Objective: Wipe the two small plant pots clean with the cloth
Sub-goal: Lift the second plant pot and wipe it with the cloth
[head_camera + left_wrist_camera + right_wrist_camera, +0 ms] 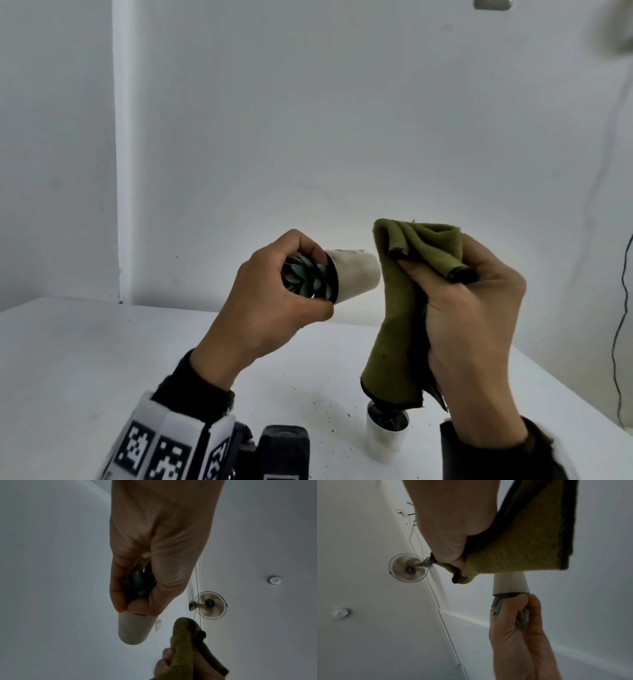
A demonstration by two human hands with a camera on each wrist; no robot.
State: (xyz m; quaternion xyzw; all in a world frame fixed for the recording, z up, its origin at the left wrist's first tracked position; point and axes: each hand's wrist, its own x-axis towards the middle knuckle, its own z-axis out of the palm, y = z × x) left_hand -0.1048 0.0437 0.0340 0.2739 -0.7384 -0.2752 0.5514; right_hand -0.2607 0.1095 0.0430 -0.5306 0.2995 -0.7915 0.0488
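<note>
The left hand (274, 305) is holding one pot (356, 275) up in the air above the worktop (85, 359), tipped on its side so that its long axis is running left to right, the rim and the plant (306, 277) facing the palm and the base pointing at the cloth (400, 308). The left fingers (301, 245) are curling tight round the rim end, with the leaves poking out between them in the right wrist view. The right hand (479, 329) is sitting just beside the base, to its right, with the green cloth bunched in a closed fist and a long flap hanging down. In the head view the cloth's edge is lying against or very close to the base; whether it is truly touching I cannot tell. The coming move, as I judge it, is a short leftward sweep of the cloth along the bare side wall, which is looking grubby. The second pot (387, 435) is standing upright near the worktop's front edge, under the hanging flap, with specks of soil (325, 411) lying around it.
</note>
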